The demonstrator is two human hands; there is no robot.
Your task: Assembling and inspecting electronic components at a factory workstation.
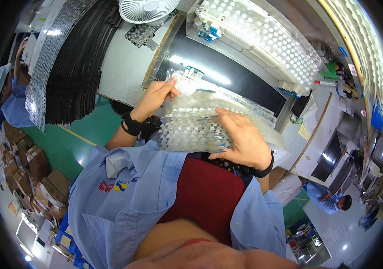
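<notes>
A person in a light blue work shirt is looking down at their own two hands, which are gripping a clear plastic blister tray point(196, 127) full of small rounded pockets, held just above a dark workbench point(227, 71). The left hand point(155, 96) is pinching the tray's far corner between thumb and fingers, closed on the plastic. The right hand point(243, 139) is lying flat across the near right part, fingers spread and pressing down on the pocket tops. The tray is sitting between the person's chest and the bench, tilted, with its long axis running from upper left to lower right and the far end raised toward the left hand. Handling it well probably means keeping it level and supporting both ends, since thin plastic like this is likely to flex and spill any small parts. More perforated clear trays point(263, 36) are leaning behind the bench, and a white fan point(146, 9) is standing at the top.
</notes>
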